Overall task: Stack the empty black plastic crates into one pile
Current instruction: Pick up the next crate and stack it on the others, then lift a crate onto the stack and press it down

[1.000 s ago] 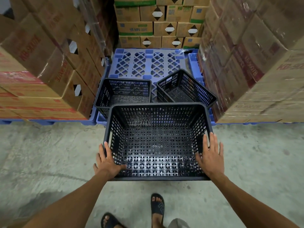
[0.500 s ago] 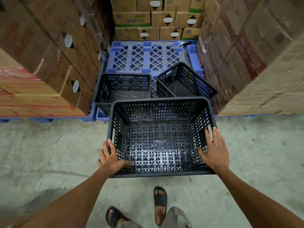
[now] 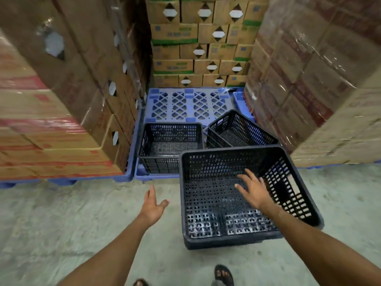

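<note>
The fingers (image 3: 246,178) of the right hand (image 3: 254,193) were spread apart and held nothing; they hung over the inside of the near crate (image 3: 233,203), and it was hard to tell if they touched it. The fingers (image 3: 151,193) of the left hand (image 3: 152,207) were spread apart too, with the palm up, out in the air to the left of that crate and touching nothing. So neither hand had a grip on anything. The near crate was big, black, full of little holes and empty. It sat on the concrete floor (image 3: 61,219), turned a bit crooked, just in front of the blue pallet (image 3: 185,104). On the pallet were two more empty black crates: the left crate (image 3: 171,145) sat flat and straight, and the right crate (image 3: 241,131) sat turned at an angle just beside it. Tall stacks of cardboard boxes (image 3: 68,100) stood on both sides and at the back. No crate sat inside another, so the pile had not been started. The step in hand looked like getting the next crate. The left crate was nearer the open left hand, so it seemed the likely one. The next move would call for both hands on a crate's rim, a lift off the pallet, and a straight drop into the near crate so the sides lined up.
</note>
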